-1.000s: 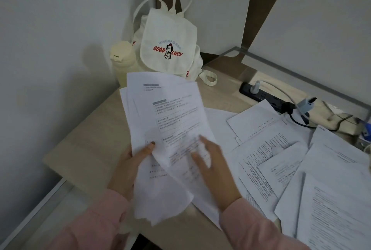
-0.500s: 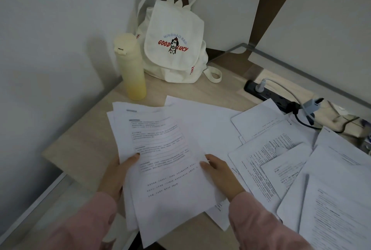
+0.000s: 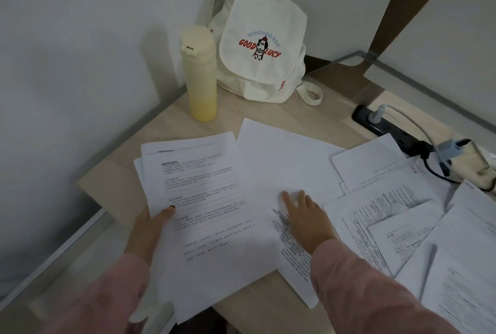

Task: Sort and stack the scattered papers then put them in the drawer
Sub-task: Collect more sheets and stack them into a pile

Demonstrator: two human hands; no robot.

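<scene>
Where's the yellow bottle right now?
Head view, left of centre: the yellow bottle stands upright at the back of the desk, just left of the white backpack.

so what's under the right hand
The right hand lies flat: fingers on a blank white sheet, palm on a printed sheet. The pale wooden desk beneath is covered.

At twelve o'clock, on the white canvas bag: "MINGHAO BAG" arched in blue, "GOOD LUCY" below in red. Print on the papers too small to read.
</scene>
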